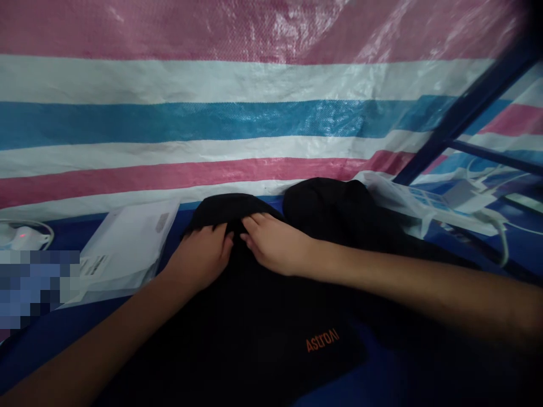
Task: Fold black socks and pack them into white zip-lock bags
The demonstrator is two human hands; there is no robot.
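A black cloth item (271, 322) with orange "AstroAI" lettering lies spread in front of me; its exact kind does not show. My left hand (203, 254) is closed on its upper part, the fingers tucked in at the folded edge. Close beside it on the right, my right hand (278, 243) grips the same fold, with fingertips partly hidden in the dark fabric. The two hands are a small gap apart. Behind them the cloth rises in a rounded fold. Another dark bunched fabric (326, 203) lies to the right of that fold.
A striped plastic sheet (212, 121) hangs across the back. At left lie white papers in a clear sleeve (131, 237) and a white plug device (27, 238) with a cable. At right are a dark blue metal bar (462, 113), a clear plastic bag (396, 195) and white cables (503, 243).
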